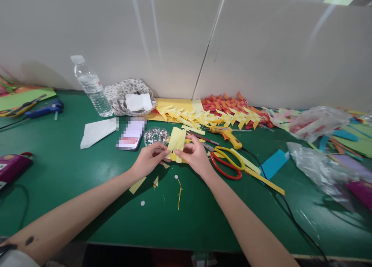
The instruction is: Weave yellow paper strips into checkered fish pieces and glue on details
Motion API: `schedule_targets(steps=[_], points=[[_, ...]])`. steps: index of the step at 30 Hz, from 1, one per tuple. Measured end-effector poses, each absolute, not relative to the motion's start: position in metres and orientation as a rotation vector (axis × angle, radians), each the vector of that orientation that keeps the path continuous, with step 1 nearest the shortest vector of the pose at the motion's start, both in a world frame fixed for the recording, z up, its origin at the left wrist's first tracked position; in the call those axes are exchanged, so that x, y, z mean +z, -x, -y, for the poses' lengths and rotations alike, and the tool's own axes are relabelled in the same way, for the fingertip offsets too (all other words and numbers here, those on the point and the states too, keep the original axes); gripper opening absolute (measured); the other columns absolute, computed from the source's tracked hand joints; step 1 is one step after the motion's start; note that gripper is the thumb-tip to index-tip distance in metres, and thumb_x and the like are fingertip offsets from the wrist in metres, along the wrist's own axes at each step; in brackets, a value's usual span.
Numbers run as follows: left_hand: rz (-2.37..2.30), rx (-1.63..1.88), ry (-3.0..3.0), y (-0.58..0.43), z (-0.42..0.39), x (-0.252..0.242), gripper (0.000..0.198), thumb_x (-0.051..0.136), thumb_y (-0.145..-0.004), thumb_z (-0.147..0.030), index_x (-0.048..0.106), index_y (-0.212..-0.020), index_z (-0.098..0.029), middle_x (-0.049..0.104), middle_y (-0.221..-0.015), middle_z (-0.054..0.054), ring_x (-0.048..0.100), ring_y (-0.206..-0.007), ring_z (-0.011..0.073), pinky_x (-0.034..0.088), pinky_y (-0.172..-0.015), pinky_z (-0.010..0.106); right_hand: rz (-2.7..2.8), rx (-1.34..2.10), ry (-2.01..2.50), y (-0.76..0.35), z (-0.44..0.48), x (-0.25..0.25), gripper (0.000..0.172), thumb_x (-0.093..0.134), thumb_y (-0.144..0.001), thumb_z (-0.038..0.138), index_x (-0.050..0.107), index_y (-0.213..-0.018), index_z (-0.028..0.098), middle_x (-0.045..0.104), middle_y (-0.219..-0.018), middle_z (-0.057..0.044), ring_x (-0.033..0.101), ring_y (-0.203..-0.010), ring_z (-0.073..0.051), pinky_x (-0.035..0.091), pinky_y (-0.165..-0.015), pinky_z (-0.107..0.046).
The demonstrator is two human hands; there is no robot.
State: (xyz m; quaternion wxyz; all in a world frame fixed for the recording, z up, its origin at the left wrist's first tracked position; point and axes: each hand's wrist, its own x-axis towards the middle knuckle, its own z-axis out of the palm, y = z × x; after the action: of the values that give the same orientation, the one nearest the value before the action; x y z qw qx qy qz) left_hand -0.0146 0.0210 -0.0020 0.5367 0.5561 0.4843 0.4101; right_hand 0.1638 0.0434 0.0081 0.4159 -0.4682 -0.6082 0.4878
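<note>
Pale yellow paper strips (178,137), folded or laid across one another, are held up between my two hands above the green table. My left hand (149,158) pinches their lower left side between thumb and fingers. On the right side my right hand (197,154) grips them, thumb in front and fingers behind. Scissors (226,163) with red and yellow handles lie just right of my right hand. Behind the strips sits a round clear case (156,136) of small beads or eyes. Paper scraps (137,185) and a yellow string (179,197) lie in front of my hands.
Woven yellow paper pieces (186,114) and red ones (225,104) line the wall. A yellow glue gun (228,136) trails a black cord. Leftward stand a water bottle (92,86), a phone (132,133) and a blue glue gun (43,109). Plastic bags (319,121) lie right.
</note>
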Motion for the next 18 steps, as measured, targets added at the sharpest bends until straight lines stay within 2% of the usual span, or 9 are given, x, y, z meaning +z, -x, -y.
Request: schedule_targets(steps=[4,10,18], points=[[-1.149,0.968,-1.296,0.0137,-0.02,-0.0008,0.024,0.062,-0.077,-0.039,0.051,-0.086,-0.02,0.067,-0.071,0.0,0.07,-0.073,0.0181,0.051,-0.056,0.022,1.501,1.252,1.159,-0.1641,-0.0441,0.0069,0.053,0.074,-0.061,0.033,0.045,-0.104,0.022,0.068,-0.076,-0.001,0.066,-0.07,-0.02,0.052,-0.063,-0.033],[-1.131,0.972,-1.316,0.0151,-0.0211,-0.0045,0.033,0.072,-0.068,-0.031,0.049,-0.09,-0.02,0.07,-0.073,0.002,0.069,-0.071,0.0175,0.053,-0.063,0.026,1.469,1.275,1.143,-0.1639,-0.0442,0.0064,0.053,0.074,-0.061,0.03,0.046,-0.105,0.023,0.07,-0.083,-0.003,0.067,-0.076,-0.022,0.054,-0.066,-0.035],[-1.121,0.966,-1.306,0.0145,-0.0228,-0.0072,0.029,0.07,-0.07,-0.034,0.048,-0.083,-0.02,0.07,-0.069,0.001,0.07,-0.072,0.0185,0.05,-0.056,0.024,1.47,1.286,1.11,-0.1644,-0.0431,0.0077,0.05,0.074,-0.062,0.028,0.046,-0.102,0.023,0.07,-0.081,-0.002,0.067,-0.075,-0.022,0.053,-0.065,-0.034]])
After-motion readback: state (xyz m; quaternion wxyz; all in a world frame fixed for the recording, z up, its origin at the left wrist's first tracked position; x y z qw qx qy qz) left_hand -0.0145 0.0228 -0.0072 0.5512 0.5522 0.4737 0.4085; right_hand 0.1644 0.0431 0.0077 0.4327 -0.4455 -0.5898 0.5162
